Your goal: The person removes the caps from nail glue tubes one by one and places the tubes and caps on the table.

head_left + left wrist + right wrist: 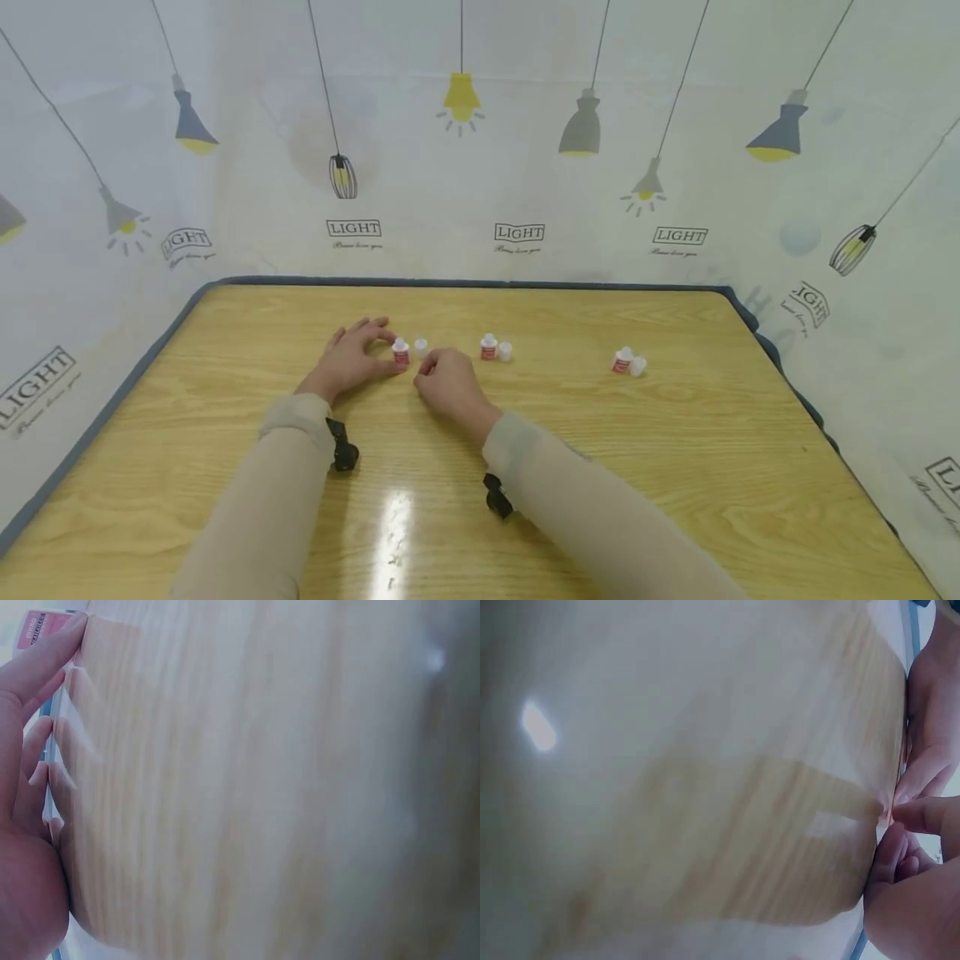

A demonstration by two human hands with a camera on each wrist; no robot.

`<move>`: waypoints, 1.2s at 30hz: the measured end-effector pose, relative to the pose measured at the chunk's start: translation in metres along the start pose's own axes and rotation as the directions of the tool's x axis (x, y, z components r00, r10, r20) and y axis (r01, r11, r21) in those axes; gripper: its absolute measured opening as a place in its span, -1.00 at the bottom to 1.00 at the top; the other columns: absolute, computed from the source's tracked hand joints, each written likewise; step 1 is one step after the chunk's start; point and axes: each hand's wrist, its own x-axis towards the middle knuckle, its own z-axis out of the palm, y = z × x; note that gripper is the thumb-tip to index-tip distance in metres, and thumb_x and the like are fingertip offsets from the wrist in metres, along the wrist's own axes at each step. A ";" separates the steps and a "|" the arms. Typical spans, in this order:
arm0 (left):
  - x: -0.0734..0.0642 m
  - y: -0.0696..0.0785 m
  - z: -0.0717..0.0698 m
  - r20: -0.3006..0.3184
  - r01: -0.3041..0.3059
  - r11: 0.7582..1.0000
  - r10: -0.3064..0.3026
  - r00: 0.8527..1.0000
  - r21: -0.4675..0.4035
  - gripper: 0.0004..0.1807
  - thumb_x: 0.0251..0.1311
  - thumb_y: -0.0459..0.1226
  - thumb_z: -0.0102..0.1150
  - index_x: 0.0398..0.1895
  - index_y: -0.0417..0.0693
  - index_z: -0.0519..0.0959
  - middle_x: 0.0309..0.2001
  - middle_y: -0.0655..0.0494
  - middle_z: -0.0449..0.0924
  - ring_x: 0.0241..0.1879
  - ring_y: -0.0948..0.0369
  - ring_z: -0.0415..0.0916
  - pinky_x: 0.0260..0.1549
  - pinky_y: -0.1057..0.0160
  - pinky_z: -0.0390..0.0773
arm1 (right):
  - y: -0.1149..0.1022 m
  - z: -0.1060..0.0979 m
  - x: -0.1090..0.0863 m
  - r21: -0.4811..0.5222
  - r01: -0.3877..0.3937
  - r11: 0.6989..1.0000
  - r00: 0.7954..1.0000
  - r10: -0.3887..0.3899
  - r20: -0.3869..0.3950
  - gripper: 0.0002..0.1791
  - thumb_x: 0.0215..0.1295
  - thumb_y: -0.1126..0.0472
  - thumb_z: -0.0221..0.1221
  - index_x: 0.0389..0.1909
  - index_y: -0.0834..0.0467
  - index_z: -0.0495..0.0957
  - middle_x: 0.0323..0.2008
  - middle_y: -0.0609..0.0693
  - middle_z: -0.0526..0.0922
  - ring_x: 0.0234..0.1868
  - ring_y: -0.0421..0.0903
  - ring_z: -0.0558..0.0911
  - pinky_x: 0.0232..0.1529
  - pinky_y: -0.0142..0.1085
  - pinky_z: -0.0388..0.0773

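A small white bottle with a red label (401, 356) stands upright on the table, a white cap (421, 344) beside it on the right. My left hand (352, 360) pinches this bottle from the left between thumb and forefinger; in the left wrist view its thumb (56, 649) lies against the label. Just right of the bottle, my right hand (452, 385) rests low over the table with fingers curled. Nothing is visible in its fingers, though the fingertips are partly hidden. In the right wrist view the right thumb (924, 816) and curled fingers come close together.
Further right stand two similar red-labelled bottles, one in the middle (489, 347) and one at the right (622, 360). Each has a white cap beside it, one at the middle bottle (506, 352) and one at the right bottle (638, 366). A lamp-printed backdrop (480, 183) surrounds the wooden table (675, 467).
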 end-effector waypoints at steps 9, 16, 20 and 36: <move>0.002 -0.002 0.003 -0.002 0.010 1.000 -0.010 1.000 0.011 -0.38 0.04 0.19 0.34 0.13 0.16 0.53 0.55 0.09 0.08 0.57 -0.05 -0.19 0.50 -0.19 -0.40 | 0.004 0.003 0.001 -0.006 0.041 0.999 0.999 -0.041 -0.018 -0.94 0.20 0.30 0.21 -0.45 0.12 0.58 -0.56 -0.05 0.55 -0.58 -0.22 0.48 -0.60 -0.46 0.43; 0.001 -0.001 0.003 -0.001 0.009 1.000 -0.009 1.000 0.007 -0.39 0.07 0.16 0.34 0.15 0.14 0.52 0.55 0.11 0.08 0.58 -0.04 -0.20 0.50 -0.19 -0.41 | 0.006 0.003 0.001 -0.026 0.043 0.999 0.999 -0.044 -0.028 -0.93 0.20 0.27 0.21 -0.46 0.11 0.58 -0.57 -0.05 0.54 -0.58 -0.22 0.46 -0.61 -0.45 0.39; 0.003 -0.003 0.004 -0.011 0.003 1.000 -0.003 1.000 0.013 -0.39 0.05 0.18 0.34 0.13 0.16 0.52 0.55 0.13 0.08 0.58 -0.03 -0.19 0.50 -0.18 -0.40 | 0.006 0.004 0.003 -0.042 0.052 0.998 0.998 -0.053 -0.032 -0.93 0.19 0.26 0.21 -0.47 0.10 0.59 -0.59 -0.07 0.53 -0.60 -0.23 0.45 -0.62 -0.45 0.38; -0.001 0.004 0.000 -0.011 0.016 1.000 -0.016 1.000 0.021 -0.42 0.08 0.13 0.34 0.13 0.12 0.53 0.54 0.10 0.10 0.57 -0.03 -0.18 0.50 -0.18 -0.38 | 0.008 0.008 -0.002 -0.083 0.115 0.990 0.991 -0.120 -0.055 -0.95 0.20 0.25 0.24 -0.42 0.11 0.58 -0.31 0.01 0.50 -0.40 -0.17 0.51 -0.51 -0.44 0.45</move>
